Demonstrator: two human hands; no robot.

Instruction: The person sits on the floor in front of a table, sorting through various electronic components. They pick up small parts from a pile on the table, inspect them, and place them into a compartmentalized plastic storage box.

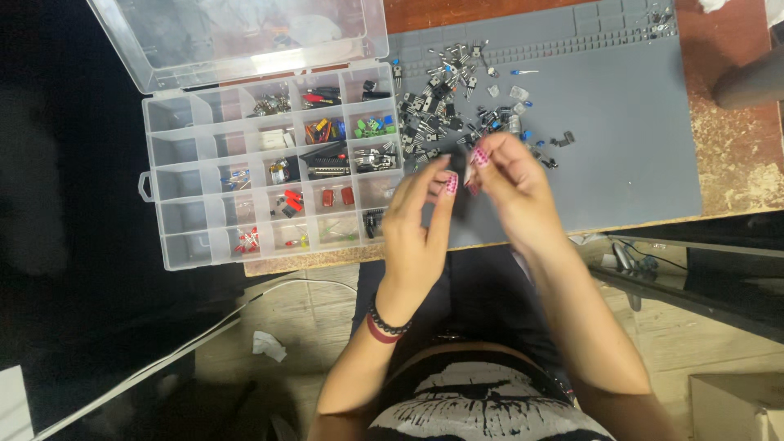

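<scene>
Fingertips (pixel 452 183) of the left hand (pixel 420 233) and those of the right hand (pixel 510 192) met just above the near part of the grey mat (pixel 637 147), and they seemed pinched together on one small dark part (pixel 462 196), though blur hid it so much that I could not tell its kind, nor which hand really carried it. That part was between the two thumbs, lifted off the mat, near the front edge of the table and just right of the clear organizer box (pixel 261 163). Beside it, further from the person, a loose pile of small components (pixel 457 106) was spread on the mat, black bodies with metal legs and some blue and clear pieces, and it looked large. Many compartments of the box already held sorted parts, red, green, black and orange ones, while several cells on the left side were bare. So I judged the sorting was started but far from finished, since most of the pile was not yet put away. Its lid (pixel 245 37) stood open behind it.
</scene>
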